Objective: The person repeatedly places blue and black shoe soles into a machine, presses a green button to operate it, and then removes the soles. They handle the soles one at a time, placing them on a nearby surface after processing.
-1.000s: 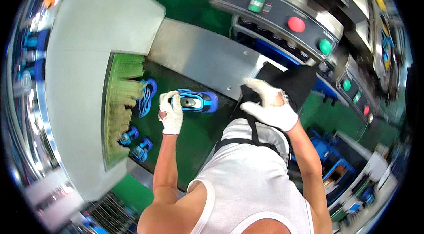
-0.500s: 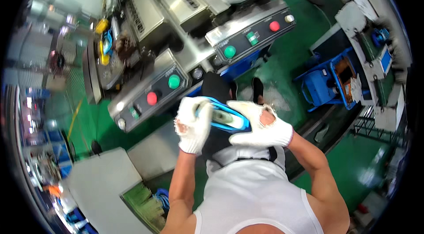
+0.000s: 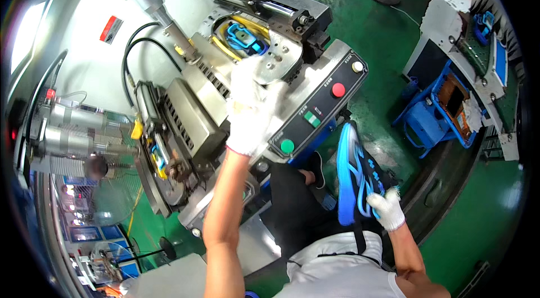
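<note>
At the far left of the frame, metal cylinders [image 3: 73, 129] and black hoses [image 3: 132, 56] are seen on the side of a large grey press machine [image 3: 185, 112]. A second blue piece [image 3: 158, 157] is clamped low on the machine's left face, edged in yellow. Near the centre, the left hand [image 3: 250, 109], gloved in white, is stretched up against the machine's top plate, fingers spread and nothing gripped; whether the plate is actually touched cannot be told from this angle. Just above it, a blue shoe part [image 3: 244, 39] is seated in a yellow-rimmed mould at upper centre. To the right of the hand, a slanted control panel [image 3: 320, 109] is shown with a red button [image 3: 338, 90] and two green ones. Further right and lower, a blue shoe sole [image 3: 354, 171] is held upright, gripped at its lower end by the gloved right hand [image 3: 385, 211], fingers closed round it. At the right edge, a blue cart [image 3: 433, 112] is parked on the green floor [image 3: 484, 213]
</note>
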Available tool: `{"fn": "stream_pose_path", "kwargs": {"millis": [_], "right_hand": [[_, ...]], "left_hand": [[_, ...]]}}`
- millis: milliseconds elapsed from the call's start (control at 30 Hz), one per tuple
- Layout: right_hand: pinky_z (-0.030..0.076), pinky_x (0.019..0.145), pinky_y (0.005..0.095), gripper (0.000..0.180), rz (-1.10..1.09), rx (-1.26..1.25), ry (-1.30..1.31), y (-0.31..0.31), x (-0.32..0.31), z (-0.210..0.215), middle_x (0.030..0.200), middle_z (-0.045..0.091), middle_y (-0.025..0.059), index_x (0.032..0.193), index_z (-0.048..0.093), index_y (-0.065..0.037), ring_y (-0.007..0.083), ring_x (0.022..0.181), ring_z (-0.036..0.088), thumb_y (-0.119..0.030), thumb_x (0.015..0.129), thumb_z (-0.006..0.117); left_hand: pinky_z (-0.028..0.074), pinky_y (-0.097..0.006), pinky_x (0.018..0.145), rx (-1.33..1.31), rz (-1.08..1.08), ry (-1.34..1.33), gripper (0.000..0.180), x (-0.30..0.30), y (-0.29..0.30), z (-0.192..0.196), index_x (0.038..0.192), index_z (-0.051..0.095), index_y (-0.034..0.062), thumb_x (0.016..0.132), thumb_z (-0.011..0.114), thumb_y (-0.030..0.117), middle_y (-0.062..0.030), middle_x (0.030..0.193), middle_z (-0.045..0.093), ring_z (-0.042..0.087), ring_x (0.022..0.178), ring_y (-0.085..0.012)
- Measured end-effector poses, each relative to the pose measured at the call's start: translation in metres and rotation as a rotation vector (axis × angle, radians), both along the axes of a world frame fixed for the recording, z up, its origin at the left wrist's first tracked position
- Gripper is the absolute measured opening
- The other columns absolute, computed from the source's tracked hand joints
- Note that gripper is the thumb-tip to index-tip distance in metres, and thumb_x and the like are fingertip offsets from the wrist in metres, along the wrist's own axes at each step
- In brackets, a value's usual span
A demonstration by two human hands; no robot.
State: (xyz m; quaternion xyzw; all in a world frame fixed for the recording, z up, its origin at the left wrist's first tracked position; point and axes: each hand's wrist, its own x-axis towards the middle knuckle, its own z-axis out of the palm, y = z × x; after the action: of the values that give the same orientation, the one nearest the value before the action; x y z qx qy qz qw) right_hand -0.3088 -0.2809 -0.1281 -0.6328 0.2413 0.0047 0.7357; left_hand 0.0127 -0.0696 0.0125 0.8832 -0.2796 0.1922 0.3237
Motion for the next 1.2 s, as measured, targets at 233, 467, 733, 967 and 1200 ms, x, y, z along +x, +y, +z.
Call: {"fn": "stream_pose_path", "kwargs": {"millis": [233,467,733,967,1200], "right_hand": [[0.052,0.059,0.0257,0.087,-0.301,0.521,0.055,-0.018,0.022,-0.054,0.112,0.069,-0.0012,0.139,0.059,-0.002,0.0062,0.077,0.061,-0.036,0.070,0.101],[0.047,0.050,0.0271,0.091,-0.330,0.459,0.168,-0.021,0.037,-0.074,0.091,0.062,-0.0046,0.144,0.049,-0.010,0.0071,0.063,0.053,-0.033,0.072,0.100],[0.041,0.052,0.0281,0.058,-0.278,0.310,-0.025,-0.011,0.039,-0.049,0.077,0.051,-0.0065,0.118,0.052,-0.013,0.0076,0.060,0.046,-0.037,0.084,0.092],[0.051,0.086,0.0318,0.068,-0.200,0.059,-0.301,-0.018,0.137,0.016,0.115,0.062,0.0000,0.146,0.053,-0.004,0.0113,0.098,0.059,-0.024,0.089,0.085],[0.055,0.084,0.0318,0.060,0.176,-0.652,-0.197,0.006,0.391,0.148,0.118,0.072,0.0105,0.131,0.067,0.004,0.0128,0.098,0.065,-0.035,0.089,0.086]], "left_hand": [[0.048,-0.043,0.111,0.099,0.490,0.186,0.069,0.243,0.018,-0.058,0.146,0.059,0.0029,0.094,0.074,0.045,-0.0244,0.143,0.064,0.064,0.130,-0.0344],[0.050,-0.050,0.105,0.127,0.485,0.104,0.044,0.314,0.021,-0.098,0.138,0.064,0.0176,0.102,0.061,0.043,-0.0203,0.131,0.069,0.065,0.124,-0.0407],[0.054,-0.031,0.102,-0.440,0.216,-0.193,0.032,0.199,0.017,-0.017,0.135,0.069,0.0042,0.104,0.064,0.009,-0.0088,0.122,0.075,0.070,0.109,-0.0154],[0.053,-0.060,0.102,-0.397,-0.324,-0.304,0.011,-0.023,0.107,0.017,0.106,0.063,0.0031,0.109,0.055,0.011,-0.0220,0.116,0.073,0.071,0.112,-0.0404],[0.051,-0.052,0.109,-0.300,-0.403,0.634,0.053,-0.208,0.166,-0.076,0.119,0.074,0.0075,0.070,0.059,-0.005,-0.0180,0.122,0.070,0.066,0.118,-0.0422]]}}
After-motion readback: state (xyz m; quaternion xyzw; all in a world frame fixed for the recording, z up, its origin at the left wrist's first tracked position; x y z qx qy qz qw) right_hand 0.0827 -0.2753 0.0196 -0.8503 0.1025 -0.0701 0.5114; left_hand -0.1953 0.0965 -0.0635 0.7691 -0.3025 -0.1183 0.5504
